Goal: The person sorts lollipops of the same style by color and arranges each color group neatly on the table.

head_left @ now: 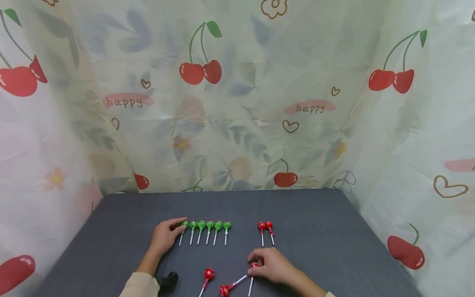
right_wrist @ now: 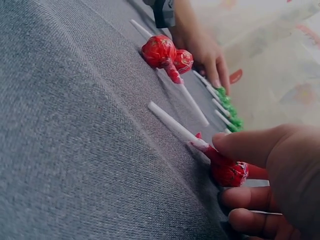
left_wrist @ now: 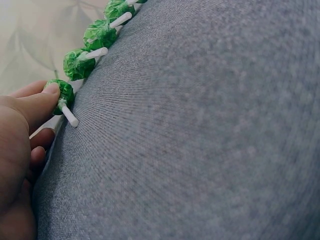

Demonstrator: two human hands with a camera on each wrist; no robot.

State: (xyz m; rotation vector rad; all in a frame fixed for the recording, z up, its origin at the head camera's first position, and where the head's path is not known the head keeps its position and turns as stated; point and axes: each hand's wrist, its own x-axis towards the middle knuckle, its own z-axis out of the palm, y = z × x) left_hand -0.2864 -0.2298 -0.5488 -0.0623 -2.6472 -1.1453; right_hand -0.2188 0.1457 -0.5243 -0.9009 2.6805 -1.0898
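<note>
At the left end of a row of green lollipops (head_left: 209, 225), my left hand (head_left: 164, 237) pinches the head of the outermost green lollipop (left_wrist: 64, 102) between thumb and fingers; its white stick points toward me. Nearer the front, my right hand (head_left: 272, 264) holds a red lollipop (right_wrist: 229, 172) by its wrapped head, thumb on one side and fingers on the other. This lollipop's stick (head_left: 251, 286) also points toward me. Two loose red lollipops lie left of the right hand: one slanted (head_left: 209, 274), the other (head_left: 224, 290) with its stick toward the hand.
Two red lollipops (head_left: 261, 225) stand side by side at the back, right of the green row. A dark grey cloth (head_left: 315, 231) covers the table. Printed curtains (head_left: 237, 103) surround it on the back and sides. A black strap-like object (head_left: 168, 280) is at the left wrist.
</note>
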